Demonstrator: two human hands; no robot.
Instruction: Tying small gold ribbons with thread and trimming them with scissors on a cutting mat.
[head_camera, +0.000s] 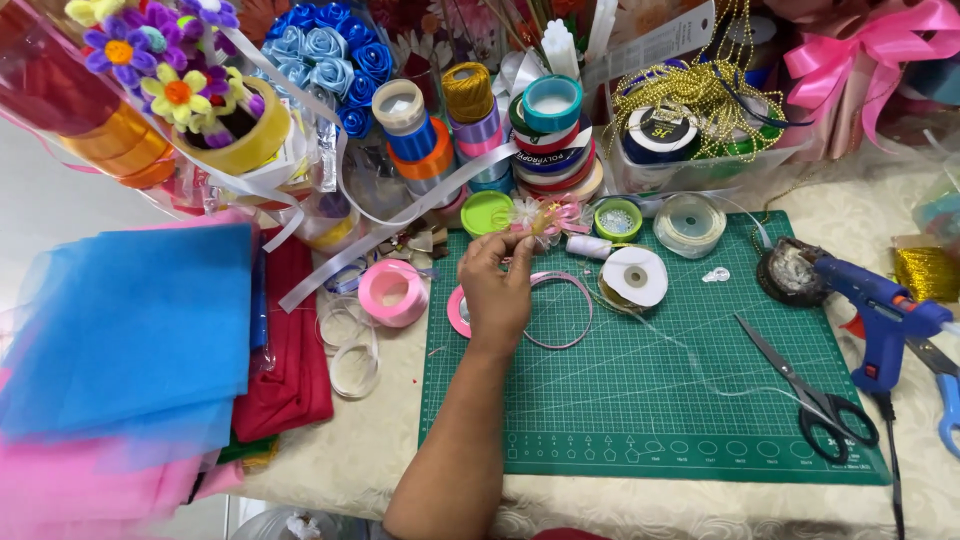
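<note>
My left hand (496, 288) reaches forward over the far left part of the green cutting mat (650, 400). Its fingertips pinch a small pink and white ribbon bow with a gold centre (545, 215). Just under the hand lies a loose loop of pink ribbon (575, 310) and a flat pink ribbon roll (457, 310). A white ribbon spool (636, 276) lies to the right of the hand, a small white thread spool (590, 247) beyond it. My right hand is out of view.
Black scissors (815, 395) lie on the mat's right side, a blue glue gun (885, 315) beside them. Stacked ribbon rolls (550, 140) and fabric flowers (330, 60) crowd the back. Blue, pink and red cloth sheets (130, 330) lie at the left, next to a pink ribbon roll (392, 292).
</note>
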